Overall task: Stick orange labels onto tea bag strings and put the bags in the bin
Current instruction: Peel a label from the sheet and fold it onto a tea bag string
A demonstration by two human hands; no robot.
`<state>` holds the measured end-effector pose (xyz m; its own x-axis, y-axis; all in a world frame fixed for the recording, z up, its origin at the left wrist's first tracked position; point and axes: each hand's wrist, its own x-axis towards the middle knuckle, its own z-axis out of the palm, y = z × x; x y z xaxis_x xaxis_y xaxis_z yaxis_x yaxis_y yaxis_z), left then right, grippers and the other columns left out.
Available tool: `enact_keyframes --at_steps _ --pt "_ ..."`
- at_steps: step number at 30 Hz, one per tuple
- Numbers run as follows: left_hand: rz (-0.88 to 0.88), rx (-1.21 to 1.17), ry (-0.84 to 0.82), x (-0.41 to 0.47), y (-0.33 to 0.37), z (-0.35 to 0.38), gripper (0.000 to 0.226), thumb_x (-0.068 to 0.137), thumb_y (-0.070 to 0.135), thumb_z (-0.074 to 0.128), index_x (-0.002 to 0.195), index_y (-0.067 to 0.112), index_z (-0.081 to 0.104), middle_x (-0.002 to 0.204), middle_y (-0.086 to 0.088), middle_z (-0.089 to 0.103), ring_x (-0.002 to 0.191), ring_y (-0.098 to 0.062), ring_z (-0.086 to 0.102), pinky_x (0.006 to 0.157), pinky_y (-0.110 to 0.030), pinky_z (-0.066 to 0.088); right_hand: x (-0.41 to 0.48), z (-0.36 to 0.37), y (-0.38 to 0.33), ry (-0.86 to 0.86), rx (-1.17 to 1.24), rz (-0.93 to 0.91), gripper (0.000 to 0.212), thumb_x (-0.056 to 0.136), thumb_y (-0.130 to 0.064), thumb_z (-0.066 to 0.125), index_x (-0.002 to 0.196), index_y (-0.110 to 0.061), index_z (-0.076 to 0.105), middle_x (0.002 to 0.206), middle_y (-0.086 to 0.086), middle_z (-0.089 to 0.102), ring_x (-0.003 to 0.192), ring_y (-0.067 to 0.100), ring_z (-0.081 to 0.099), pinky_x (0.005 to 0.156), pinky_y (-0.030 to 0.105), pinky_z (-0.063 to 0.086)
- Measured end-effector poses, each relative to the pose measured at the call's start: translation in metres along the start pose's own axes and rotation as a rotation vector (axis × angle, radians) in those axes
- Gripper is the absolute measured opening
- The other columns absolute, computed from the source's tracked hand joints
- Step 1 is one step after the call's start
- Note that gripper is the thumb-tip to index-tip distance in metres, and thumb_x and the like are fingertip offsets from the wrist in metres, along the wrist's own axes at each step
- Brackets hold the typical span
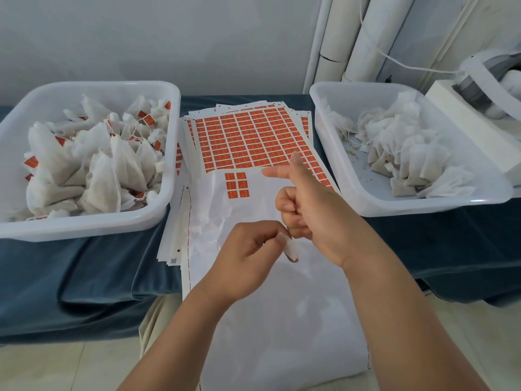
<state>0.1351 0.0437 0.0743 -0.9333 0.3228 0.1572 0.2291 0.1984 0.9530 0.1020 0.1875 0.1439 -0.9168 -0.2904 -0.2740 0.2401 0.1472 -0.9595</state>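
Note:
My left hand (245,261) pinches a small white tea bag (292,250) at its fingertips, over the bare backing paper. My right hand (313,210) is just right of it, with three fingers curled against the bag's top. Its thumb and forefinger are stretched out above the orange label sheet (248,136); whether the curled fingers grip the bag is hidden. A small block of orange labels (237,185) remains on the peeled sheet. The left bin (158,213) holds several tea bags with orange labels (84,162). The right bin (366,204) holds several unlabelled tea bags (406,150).
A stack of label sheets (180,244) lies between the two bins on a blue cloth (84,277). A white machine (479,103) with a cable stands at the far right, and white pipes (352,38) rise behind. The floor shows below the table edge.

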Motion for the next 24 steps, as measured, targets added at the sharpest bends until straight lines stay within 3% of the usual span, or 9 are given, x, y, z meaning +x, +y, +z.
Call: enact_keyframes --at_steps 3,6,10,14,18,24 --pt "-0.023 0.008 -0.03 -0.001 -0.002 0.002 0.037 0.094 0.026 0.046 0.073 0.025 0.077 0.061 0.022 0.062 0.057 -0.004 0.056 0.059 -0.01 0.039 0.003 0.0 0.001 0.008 0.005 0.002 0.057 0.096 -0.075 0.029 0.132 -0.042 0.06 0.063 -0.008 0.042 0.046 0.005 0.039 0.047 0.016 0.037" --pt "-0.064 0.03 -0.058 -0.002 -0.005 0.003 0.037 0.096 0.018 0.048 0.071 0.02 0.076 0.065 0.017 0.066 0.058 -0.004 0.057 0.059 -0.01 0.04 0.005 0.002 0.004 0.034 0.01 -0.01 0.055 0.1 -0.072 0.029 0.132 -0.041 0.06 0.063 -0.007 0.042 0.047 0.005 0.039 0.047 0.016 0.037" --pt "-0.086 0.011 -0.057 -0.005 -0.004 -0.001 0.033 0.096 0.031 0.049 0.074 0.022 0.073 0.072 0.013 0.072 0.061 -0.005 0.06 0.06 -0.011 0.041 0.005 0.003 0.007 0.058 0.043 -0.023 0.064 0.086 -0.079 0.031 0.128 -0.042 0.062 0.062 -0.007 0.042 0.046 0.005 0.039 0.047 0.017 0.037" --pt "-0.212 -0.11 -0.094 -0.007 0.001 -0.005 0.057 0.106 0.044 0.032 0.081 0.023 0.079 0.076 0.009 0.074 0.064 -0.005 0.054 0.064 -0.018 0.045 0.005 0.001 0.008 0.082 0.122 -0.031 0.067 0.079 -0.079 0.035 0.124 -0.04 0.065 0.062 -0.005 0.042 0.046 0.006 0.036 0.047 0.018 0.035" --pt "-0.414 -0.17 -0.072 -0.003 0.007 -0.008 0.058 0.11 0.036 0.033 0.089 0.022 0.085 0.071 0.012 0.074 0.056 -0.001 0.046 0.059 -0.007 0.039 0.004 0.0 0.007 0.098 0.21 -0.075 0.066 0.079 -0.08 0.039 0.123 -0.039 0.067 0.061 -0.006 0.042 0.045 0.007 0.036 0.047 0.019 0.033" --pt "-0.504 -0.343 -0.08 0.001 0.008 -0.013 0.045 0.109 0.029 0.046 0.094 0.017 0.086 0.071 0.006 0.075 0.054 -0.006 0.045 0.056 -0.013 0.039 0.003 0.002 0.008 0.127 0.268 -0.165 0.054 0.093 -0.076 0.038 0.116 -0.041 0.072 0.064 -0.002 0.042 0.047 0.009 0.033 0.048 0.023 0.031"
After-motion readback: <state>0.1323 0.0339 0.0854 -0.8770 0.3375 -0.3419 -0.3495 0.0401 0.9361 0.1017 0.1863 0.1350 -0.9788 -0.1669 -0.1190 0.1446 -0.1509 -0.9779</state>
